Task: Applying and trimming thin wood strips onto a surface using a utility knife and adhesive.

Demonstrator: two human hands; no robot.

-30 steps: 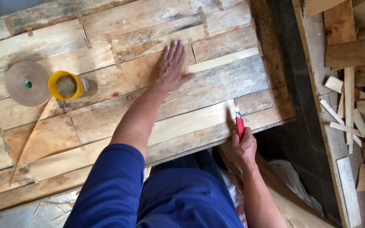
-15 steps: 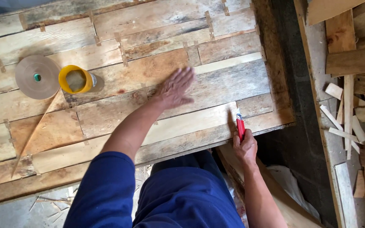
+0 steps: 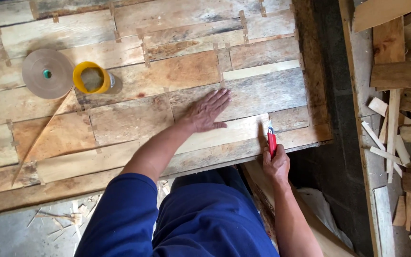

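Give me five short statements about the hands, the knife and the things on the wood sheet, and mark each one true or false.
1. The right hand grips a red utility knife at the near edge of the wood sheet. True.
2. The left hand holds the roll of tape. False: it lies flat, palm down, on the sheet, well apart from the roll.
3. A yellow cup stands right beside the roll. True.
4. The knife is blue. False: it is red.
5. Loose wood scraps lie to the left of the sheet. False: they lie to the right.
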